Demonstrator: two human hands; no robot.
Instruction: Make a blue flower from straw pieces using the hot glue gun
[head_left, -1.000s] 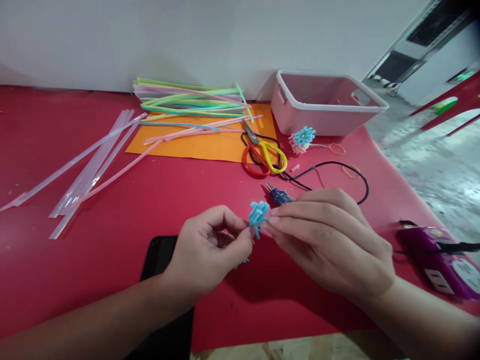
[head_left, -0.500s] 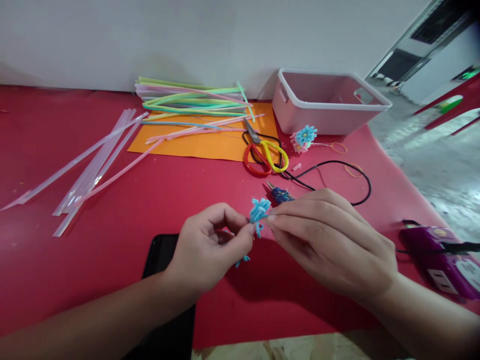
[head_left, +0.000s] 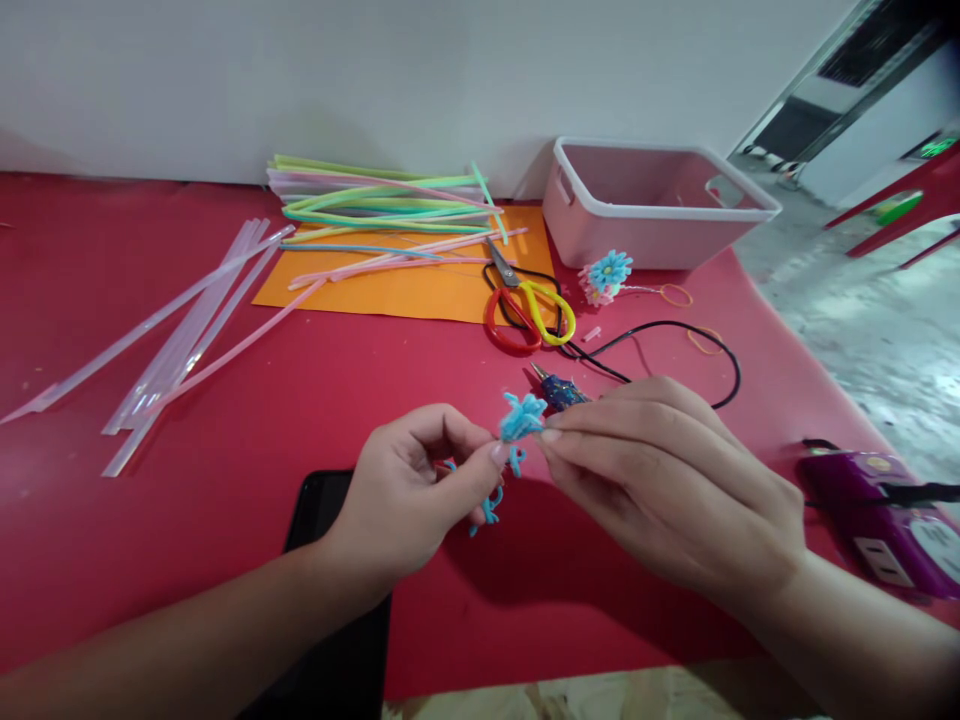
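A small looped bunch of blue pipe cleaner (head_left: 523, 416) is held up between my two hands, over the red table. My left hand (head_left: 427, 490) pinches its base between thumb and forefinger. More blue loops (head_left: 490, 506) hang below those fingers, partly hidden by them. My right hand (head_left: 667, 480) is closed, with its fingertips pinching the right side of the bunch. Just beyond the right hand lies a blue hot glue gun (head_left: 561, 391), its nozzle pointing away to the left and its rear covered by the hand.
Scissors (head_left: 531, 310) rest on an orange sheet (head_left: 360, 293) near several pipe cleaners (head_left: 390, 205). Clear glue sticks (head_left: 187, 330) lie at left. A pink basket (head_left: 645, 235), a finished flower piece (head_left: 609, 272), a purple power strip (head_left: 877, 520) and a phone (head_left: 324, 510) surround the hands.
The blue bunch has tilted slightly to the right, and more of the loops below my left hand show. Both hands keep nearly the same place and grip.
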